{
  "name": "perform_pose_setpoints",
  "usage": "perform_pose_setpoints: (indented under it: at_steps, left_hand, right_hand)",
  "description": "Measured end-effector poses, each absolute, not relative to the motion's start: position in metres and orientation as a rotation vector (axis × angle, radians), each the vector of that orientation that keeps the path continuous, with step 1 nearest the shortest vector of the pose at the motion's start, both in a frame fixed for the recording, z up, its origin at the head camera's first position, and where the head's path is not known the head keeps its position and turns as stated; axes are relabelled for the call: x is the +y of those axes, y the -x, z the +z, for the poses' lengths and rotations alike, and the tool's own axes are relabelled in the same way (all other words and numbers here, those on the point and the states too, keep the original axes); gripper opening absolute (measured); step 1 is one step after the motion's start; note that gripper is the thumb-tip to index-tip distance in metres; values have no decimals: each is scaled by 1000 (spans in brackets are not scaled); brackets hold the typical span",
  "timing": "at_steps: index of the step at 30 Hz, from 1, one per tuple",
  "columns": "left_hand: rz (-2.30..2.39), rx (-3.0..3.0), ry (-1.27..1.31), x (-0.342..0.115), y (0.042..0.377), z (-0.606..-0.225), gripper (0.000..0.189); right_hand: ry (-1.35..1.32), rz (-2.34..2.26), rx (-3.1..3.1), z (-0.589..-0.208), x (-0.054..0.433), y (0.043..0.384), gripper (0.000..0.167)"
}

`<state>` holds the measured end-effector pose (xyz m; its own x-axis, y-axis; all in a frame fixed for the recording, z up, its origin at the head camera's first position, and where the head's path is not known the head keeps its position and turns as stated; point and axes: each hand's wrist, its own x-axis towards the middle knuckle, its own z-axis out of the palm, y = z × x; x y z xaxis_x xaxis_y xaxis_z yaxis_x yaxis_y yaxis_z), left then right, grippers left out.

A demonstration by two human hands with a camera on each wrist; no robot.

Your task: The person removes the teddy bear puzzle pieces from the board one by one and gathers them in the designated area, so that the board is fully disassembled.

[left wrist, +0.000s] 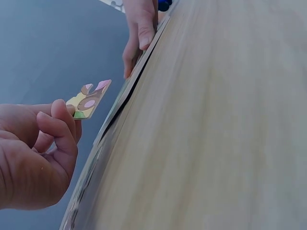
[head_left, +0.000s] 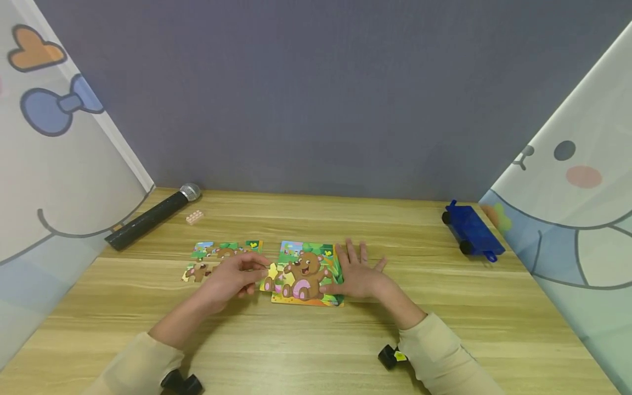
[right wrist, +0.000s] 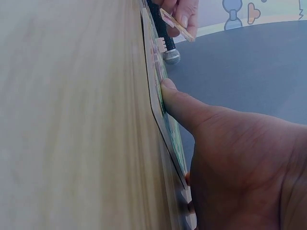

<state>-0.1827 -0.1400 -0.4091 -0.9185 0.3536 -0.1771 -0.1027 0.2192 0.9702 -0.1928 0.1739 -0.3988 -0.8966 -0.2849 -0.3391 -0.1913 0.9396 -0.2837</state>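
Observation:
A bear picture puzzle board point(head_left: 306, 274) lies flat at the middle of the table. My left hand point(head_left: 237, 278) pinches a puzzle piece point(head_left: 269, 278) between thumb and fingers, raised just over the board's left edge. The left wrist view shows this piece point(left wrist: 91, 100) tilted and apart from the board, with brown, pink and yellow on it. My right hand point(head_left: 359, 274) rests at the board's right edge with fingers spread, its thumb point(right wrist: 169, 86) on the picture. Several loose puzzle pieces point(head_left: 197, 271) lie left of the board, partly hidden behind my left hand.
A black microphone point(head_left: 153, 219) lies at the table's back left, beside a small pink toy brick point(head_left: 195, 217). A blue toy cart point(head_left: 473, 230) with black wheels stands at the back right. A grey panel point(head_left: 316, 99) rises behind the table, with printed cartoon panels at both sides.

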Motion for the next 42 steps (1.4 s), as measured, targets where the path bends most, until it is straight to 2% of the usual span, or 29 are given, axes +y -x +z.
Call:
perform_pose_setpoints:
  at_steps: [10,22,42]
  left_hand:
    - [1796,2124,-151,-168,174,-411,26]
    - [1747,2206,-97,-204,159,-408,32]
    - [1666,2276,-21,-248,144,-409,33]
  right_hand:
    - [344,-368,2729,-409,177,196,120]
    - [359,-364,2729,-400,175,192,117]
    - [361,-377,2732,-400,175,191,118]
